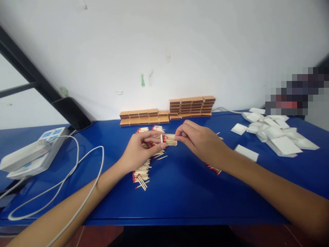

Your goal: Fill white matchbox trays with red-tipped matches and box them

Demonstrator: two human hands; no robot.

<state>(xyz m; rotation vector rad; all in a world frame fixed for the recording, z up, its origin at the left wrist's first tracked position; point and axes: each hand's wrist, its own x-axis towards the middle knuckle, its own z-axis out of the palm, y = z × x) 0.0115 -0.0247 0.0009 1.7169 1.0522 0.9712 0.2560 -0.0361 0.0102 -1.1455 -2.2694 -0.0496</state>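
Note:
My left hand [142,148] grips a small white matchbox tray [161,138] between thumb and fingers. Red-headed matches [169,139] lie side by side inside it. At the tray's right end, my right hand [196,139] has its thumb and forefinger pinched at the match ends; whether a match is between the fingertips I cannot make out. Under and in front of my left hand spreads a pile of loose matches [141,171]. More loose matches [213,168] show beneath my right hand, which partly covers them.
Stacked matchboxes [196,107] and a lower row of matchboxes [144,117] stand along the wall. White paper trays [272,128] are heaped at the right. A white cable [102,161], a power strip [24,156] and a dark phone-like slab [73,113] occupy the blue table's [185,199] left side.

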